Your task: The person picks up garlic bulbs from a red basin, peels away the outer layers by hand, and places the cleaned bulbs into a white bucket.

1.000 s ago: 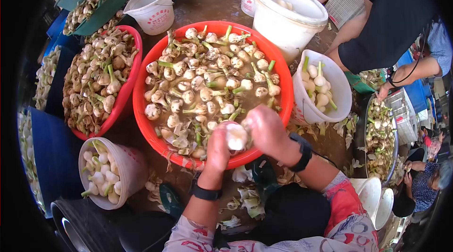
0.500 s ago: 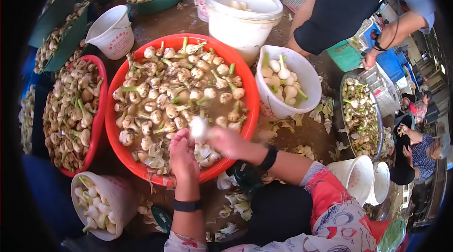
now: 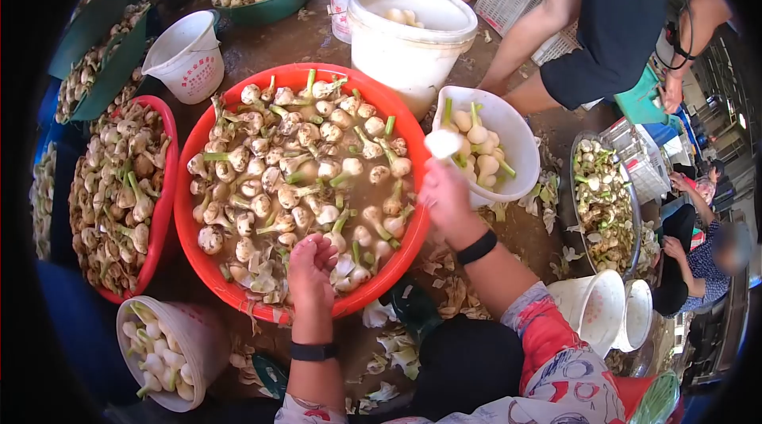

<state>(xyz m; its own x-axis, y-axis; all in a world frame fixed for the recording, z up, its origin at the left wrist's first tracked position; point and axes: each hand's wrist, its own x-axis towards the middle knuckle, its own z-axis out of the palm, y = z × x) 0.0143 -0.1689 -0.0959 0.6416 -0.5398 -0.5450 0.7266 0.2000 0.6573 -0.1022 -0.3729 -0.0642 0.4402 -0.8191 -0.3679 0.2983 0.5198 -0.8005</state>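
Right hand [image 3: 446, 194] is raised beside the right rim of the red basin [image 3: 208, 265], fingers pinched together on a peeled white bulb [image 3: 441, 143], which sits at the near rim of the white bucket [image 3: 525, 156] just right of the basin. That bucket holds more peeled bulbs with green stems. Left hand [image 3: 311, 262] hangs over the near edge of the basin, fingers loosely curled, touching the wet peelings and bulbs there; I cannot tell whether it grips anything. Basin is full of murky water and unpeeled bulbs. To its left, a second red basin [image 3: 168, 194] heaped with dirty bulbs; below that, a small white bucket [image 3: 208, 337] of cleaned ones. Beyond the basin stands a large white tub [image 3: 401, 47]. Another person in a dark shirt [image 3: 611, 19] crouches at the far right.
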